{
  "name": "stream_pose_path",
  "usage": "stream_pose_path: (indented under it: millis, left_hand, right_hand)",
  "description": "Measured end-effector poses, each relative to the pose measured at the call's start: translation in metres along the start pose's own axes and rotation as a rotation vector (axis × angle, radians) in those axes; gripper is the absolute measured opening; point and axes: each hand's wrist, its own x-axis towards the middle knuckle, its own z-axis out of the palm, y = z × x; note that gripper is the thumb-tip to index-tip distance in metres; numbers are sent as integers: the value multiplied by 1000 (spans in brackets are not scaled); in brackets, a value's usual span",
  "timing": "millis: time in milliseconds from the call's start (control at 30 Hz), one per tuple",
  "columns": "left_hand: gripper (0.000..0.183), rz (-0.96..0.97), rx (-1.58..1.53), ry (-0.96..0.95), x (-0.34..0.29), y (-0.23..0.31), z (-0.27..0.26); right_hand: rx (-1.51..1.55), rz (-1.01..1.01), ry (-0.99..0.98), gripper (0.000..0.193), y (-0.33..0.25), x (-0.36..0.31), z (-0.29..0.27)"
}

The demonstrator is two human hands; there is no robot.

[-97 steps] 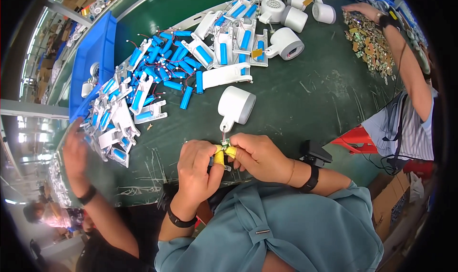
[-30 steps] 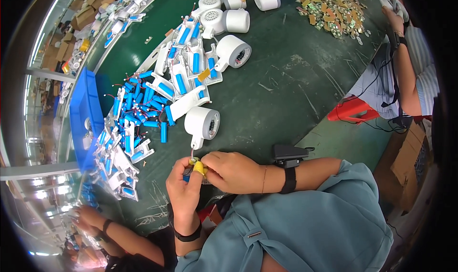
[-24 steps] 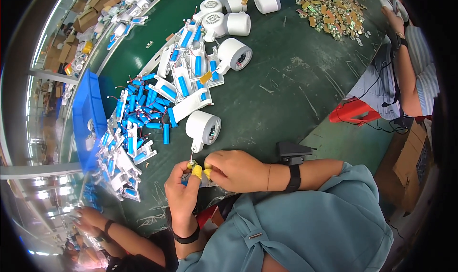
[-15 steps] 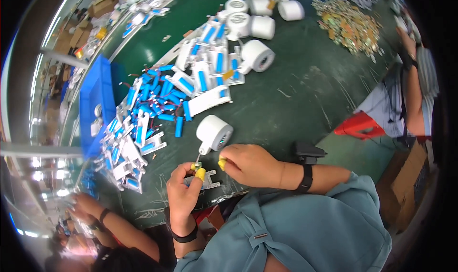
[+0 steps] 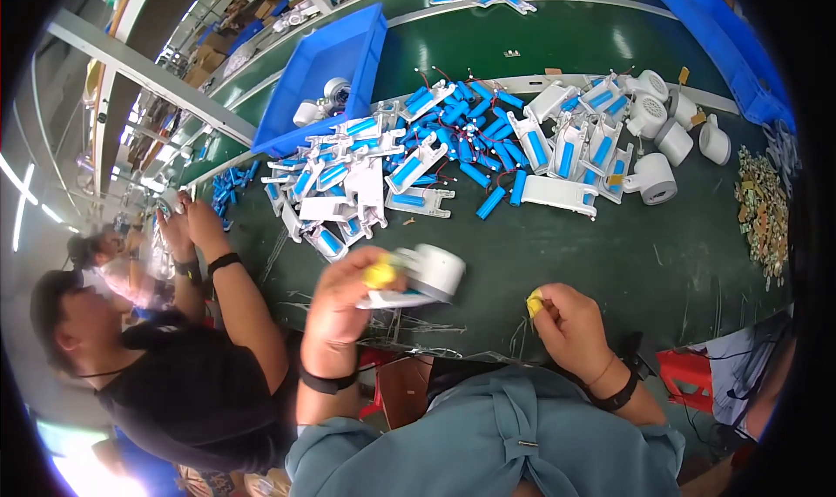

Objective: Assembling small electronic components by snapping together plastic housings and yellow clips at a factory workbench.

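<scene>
The left hand [image 5: 344, 310] has its fingers clamped on one white round-headed plastic housing [image 5: 418, 279], blurred, with one yellow piece [image 5: 380, 276] at its near end, held just above the green bench [image 5: 557, 253]. To the right of that housing, well apart from it, the right hand [image 5: 570, 327] has its fingers pinched together on a second small yellow piece [image 5: 534, 304]. Beyond the housing lie a heap of blue cylindrical cells [image 5: 470, 140] too many to count, five similar white housings [image 5: 675, 140] at the far right, and one blue bin [image 5: 326, 70] at the far left.
</scene>
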Motion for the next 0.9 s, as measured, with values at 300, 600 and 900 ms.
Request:
stream_pose_path:
  millis: [300, 600, 900]
  left_hand:
    - [26, 469, 418, 761, -1, 105, -136]
    - [16, 157, 1007, 1171, 33, 84, -219]
    - [32, 620, 1372, 58, 76, -13, -7]
  right_hand:
    - [-27, -18, 7, 14, -2, 2, 2]
    - [-9, -15, 3, 16, -1, 2, 3]
    - [-8, -17, 32, 14, 1, 2, 1]
